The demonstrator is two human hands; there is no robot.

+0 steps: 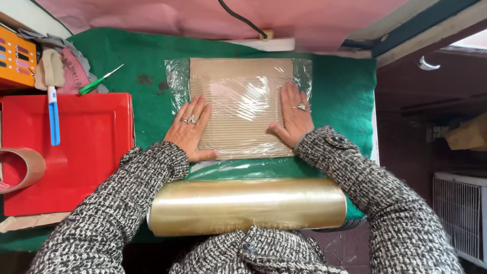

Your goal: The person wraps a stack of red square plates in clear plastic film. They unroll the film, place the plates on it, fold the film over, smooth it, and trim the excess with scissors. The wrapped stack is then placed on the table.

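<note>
While both your hands lie flat and open, the card [242,106] sits centred on the green mat [345,91] under clear film [177,76].

Your left hand [190,129] presses the card's near-left edge, fingers spread, gripping nothing. Your right hand [294,115] presses its right edge, palm down, likewise gripping nothing. Film runs from the card toward you to the roll [248,205], which lies crosswise just beside your sleeves. At your left, the red tray [96,152] carries a blue-handled brush [53,96]; a tape ring [20,170] overlaps the tray's left edge, and green scissors [99,81] lie on the mat beyond the tray.
</note>
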